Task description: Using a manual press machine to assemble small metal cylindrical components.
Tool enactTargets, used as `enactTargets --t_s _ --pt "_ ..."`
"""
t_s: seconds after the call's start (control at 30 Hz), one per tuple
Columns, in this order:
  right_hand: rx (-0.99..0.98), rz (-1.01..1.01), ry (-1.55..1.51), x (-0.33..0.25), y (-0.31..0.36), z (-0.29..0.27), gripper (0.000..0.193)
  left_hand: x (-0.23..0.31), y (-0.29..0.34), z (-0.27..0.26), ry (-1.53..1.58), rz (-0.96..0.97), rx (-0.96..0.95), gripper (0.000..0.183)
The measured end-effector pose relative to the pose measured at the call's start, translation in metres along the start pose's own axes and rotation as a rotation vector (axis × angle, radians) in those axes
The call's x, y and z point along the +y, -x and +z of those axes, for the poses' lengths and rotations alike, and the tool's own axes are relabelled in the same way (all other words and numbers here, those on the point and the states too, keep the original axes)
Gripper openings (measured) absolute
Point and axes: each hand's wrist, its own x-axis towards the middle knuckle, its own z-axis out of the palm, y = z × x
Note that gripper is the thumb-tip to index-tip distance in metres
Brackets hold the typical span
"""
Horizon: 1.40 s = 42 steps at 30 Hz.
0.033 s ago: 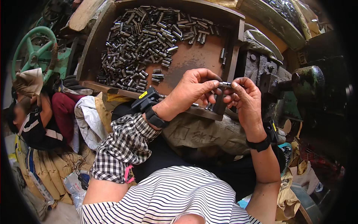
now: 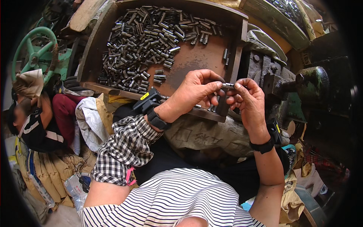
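Between both hands is a small shiny metal tube point(image 2: 228, 86), held level above the near right corner of a shallow tray point(image 2: 211, 115). The fingertips of my left hand point(image 2: 200, 85) pinch its left end. On its right end, the thumb and fingers of my right hand point(image 2: 250, 99) are closed. A big heap of similar short metal tubes point(image 2: 140, 49) fills the left and far part of the tray. A pair of tubes point(image 2: 225, 56) lies by the tray's right wall. Under my left fingers a few more tubes show, partly hidden.
A dark machine with a round greenish part point(image 2: 314, 84) stands close on the right. Grey sacking point(image 2: 206, 136) hangs below the tray's front edge. At the left are a green handwheel point(image 2: 33, 56) and another person point(image 2: 39, 121). A long wooden trough point(image 2: 278, 24) holds metal pieces at the far right.
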Motion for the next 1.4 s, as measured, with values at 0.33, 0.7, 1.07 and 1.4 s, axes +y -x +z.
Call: enactTargets --t_s 0.33,0.7,1.07,1.4 --pt "-0.074 0.106 -0.154 0.002 -0.003 -0.004 0.012 -0.003 0.002 -0.001 -0.094 0.052 0.031 0.019" --pt "-0.19 0.132 -0.221 -0.006 -0.001 -0.001 0.011 0.003 0.01 0.005 -0.549 0.365 0.047 0.016" --pt "-0.244 0.05 -0.123 -0.001 0.001 -0.004 0.014 0.012 0.003 0.005 -0.123 0.021 -0.073 0.014" --pt "-0.012 -0.431 0.495 -0.057 0.108 0.002 0.031 0.001 0.001 0.004 -0.039 0.032 0.022 0.014"
